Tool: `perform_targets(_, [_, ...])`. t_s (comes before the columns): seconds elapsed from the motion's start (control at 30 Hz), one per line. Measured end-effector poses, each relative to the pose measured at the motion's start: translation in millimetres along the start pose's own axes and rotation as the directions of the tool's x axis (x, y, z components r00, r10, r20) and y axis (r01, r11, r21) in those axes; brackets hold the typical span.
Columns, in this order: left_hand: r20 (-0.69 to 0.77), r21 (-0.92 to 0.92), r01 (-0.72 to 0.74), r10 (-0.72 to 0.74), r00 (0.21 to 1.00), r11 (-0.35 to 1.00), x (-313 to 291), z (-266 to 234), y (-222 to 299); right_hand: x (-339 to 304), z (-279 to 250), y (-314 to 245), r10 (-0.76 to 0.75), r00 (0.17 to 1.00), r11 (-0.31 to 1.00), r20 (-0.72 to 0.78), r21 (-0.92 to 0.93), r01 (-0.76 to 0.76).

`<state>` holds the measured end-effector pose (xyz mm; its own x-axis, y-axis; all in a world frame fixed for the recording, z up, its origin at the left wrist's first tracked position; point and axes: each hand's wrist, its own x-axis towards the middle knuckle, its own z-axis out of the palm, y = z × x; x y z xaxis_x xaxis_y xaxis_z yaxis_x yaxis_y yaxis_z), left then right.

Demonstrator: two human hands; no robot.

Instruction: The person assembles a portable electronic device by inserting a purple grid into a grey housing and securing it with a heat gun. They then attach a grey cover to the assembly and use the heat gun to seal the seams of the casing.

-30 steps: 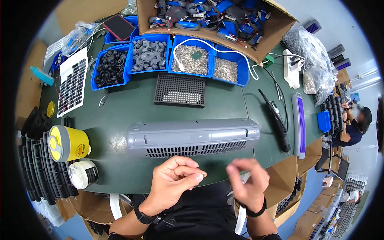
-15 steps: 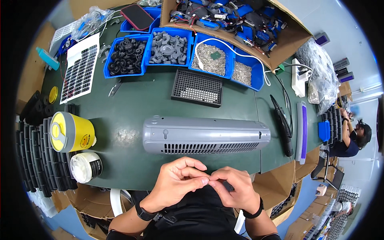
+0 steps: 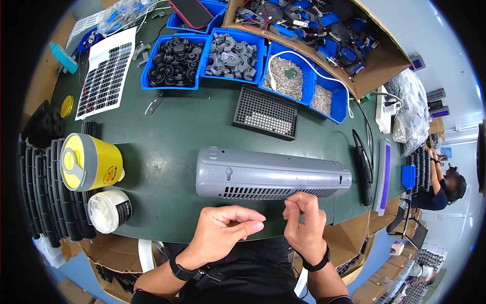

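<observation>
A long grey plastic housing with a slotted vent along its near side lies across the green table in front of me. At its front edge, my right hand is closed in a pinch. Something tiny, perhaps a screw, may be between the fingertips; it is too small to name. My left hand is to the left, thumb and forefinger pressed together over the table's near edge; what they hold, if anything, does not show. Beyond the housing sits a black perforated tray, with small silvery pieces in part of its holes.
Blue bins along the back hold black wheels, grey plastic parts and small metal screws. A carton of blue-and-black parts stands behind them. At left are a yellow canister and white jar; at right, a black electric screwdriver.
My hands have come apart. The right one has moved up and right to the housing's vent, while the left stays nearly in place. The whole view has shifted slightly.
</observation>
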<state>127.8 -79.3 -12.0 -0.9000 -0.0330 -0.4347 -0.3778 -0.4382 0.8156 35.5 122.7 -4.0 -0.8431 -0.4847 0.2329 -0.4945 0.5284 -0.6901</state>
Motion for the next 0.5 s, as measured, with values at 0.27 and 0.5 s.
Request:
perform_targets(0.27, [0.040,-0.018,-0.075,0.076,0.996,0.997,-4,-13,-2,-7,-3,-26,0.059,0.998,0.963,0.038,0.263,-0.067])
perform_targets(0.5, [0.015,-0.034,-0.143,0.143,0.990,0.989,-13,-18,3,0,12,-45,-0.087,0.972,0.932,0.220,0.363,0.002])
